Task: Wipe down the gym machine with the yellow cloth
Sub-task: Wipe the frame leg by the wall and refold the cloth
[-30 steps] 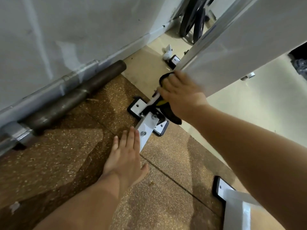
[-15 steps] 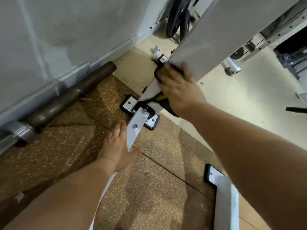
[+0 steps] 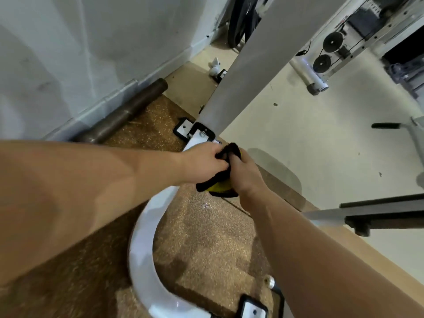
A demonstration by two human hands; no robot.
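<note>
The yellow cloth (image 3: pixel 219 186), dirtied black along its edges, is bunched between both hands just above the machine's curved white base bar (image 3: pixel 146 246). My left hand (image 3: pixel 202 165) pinches the cloth's upper dark fold from the left. My right hand (image 3: pixel 244 174) grips the cloth from the right, with yellow fabric hanging below it. The gym machine's white upright beam (image 3: pixel 247 70) rises from a bolted foot plate (image 3: pixel 199 133) just beyond my hands.
A dark steel bar (image 3: pixel 125 113) lies along the white wall's skirting at left. Weight plates (image 3: pixel 241 21) lean at the back. A pulley frame (image 3: pixel 330 49) stands at right, with a dark-padded bar (image 3: pixel 380 212) near my right arm. The floor is speckled brown rubber mat.
My left hand has lifted off the floor mat and joined the right hand on the cloth. The right hand has come down off the upright beam. The view has shifted back, showing the curved base bar.
</note>
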